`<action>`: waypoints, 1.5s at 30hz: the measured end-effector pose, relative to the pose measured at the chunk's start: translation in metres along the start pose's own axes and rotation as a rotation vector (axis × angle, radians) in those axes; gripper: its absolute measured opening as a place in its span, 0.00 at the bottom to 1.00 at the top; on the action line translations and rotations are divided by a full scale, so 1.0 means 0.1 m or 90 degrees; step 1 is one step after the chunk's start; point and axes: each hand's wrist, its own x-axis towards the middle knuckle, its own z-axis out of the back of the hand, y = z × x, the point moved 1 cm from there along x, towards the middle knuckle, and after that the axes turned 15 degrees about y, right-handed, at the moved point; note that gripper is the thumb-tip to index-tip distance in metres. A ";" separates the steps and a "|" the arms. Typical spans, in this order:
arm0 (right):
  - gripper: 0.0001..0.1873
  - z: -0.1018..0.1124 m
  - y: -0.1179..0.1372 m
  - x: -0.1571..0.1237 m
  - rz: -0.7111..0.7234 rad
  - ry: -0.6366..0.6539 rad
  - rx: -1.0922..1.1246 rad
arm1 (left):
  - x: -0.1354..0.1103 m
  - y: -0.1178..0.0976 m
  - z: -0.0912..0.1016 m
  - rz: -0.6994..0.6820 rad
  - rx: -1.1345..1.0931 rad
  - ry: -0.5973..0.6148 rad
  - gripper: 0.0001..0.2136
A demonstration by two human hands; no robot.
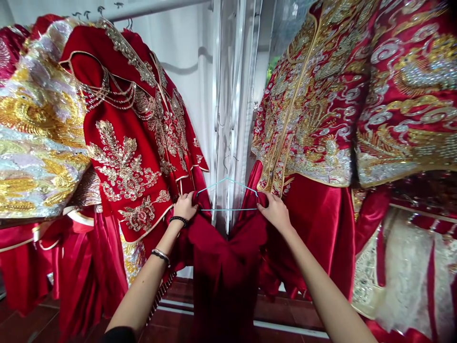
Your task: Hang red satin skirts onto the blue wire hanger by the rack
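A dark red dress (224, 267) with a V-shaped neckline hangs in front of me on a thin light-blue hanger (228, 209). My left hand (185, 207) is closed on the dress's left shoulder, at that end of the hanger. On the opposite shoulder, my right hand (275, 209) pinches the fabric by the hanger's other end. The hanger's metal hook (225, 164) points up and shows nothing clearly hooked to it. Below, the skirt falls into shadow and its hem is out of sight.
To the left, a red jacket with gold embroidery (124, 162) and a sequinned garment (39, 114) hang from a white rail (153, 9). Embroidered red-and-gold jackets (314, 105) hang close on the right. White metal posts (235, 95) and a white curtain (185, 71) stand behind.
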 end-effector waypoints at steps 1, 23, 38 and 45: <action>0.26 0.00 0.01 0.00 0.003 0.005 -0.003 | -0.01 -0.01 0.00 0.008 0.001 0.001 0.24; 0.30 0.12 -0.13 -0.01 0.033 0.097 0.007 | -0.09 -0.06 0.06 0.027 -0.020 0.040 0.30; 0.22 -0.06 0.17 -0.09 -0.090 -0.031 -0.154 | -0.11 -0.06 -0.14 0.053 0.004 -0.104 0.22; 0.23 -0.05 0.13 -0.09 -0.089 -0.035 -0.144 | -0.04 0.02 -0.12 0.000 -0.037 -0.071 0.25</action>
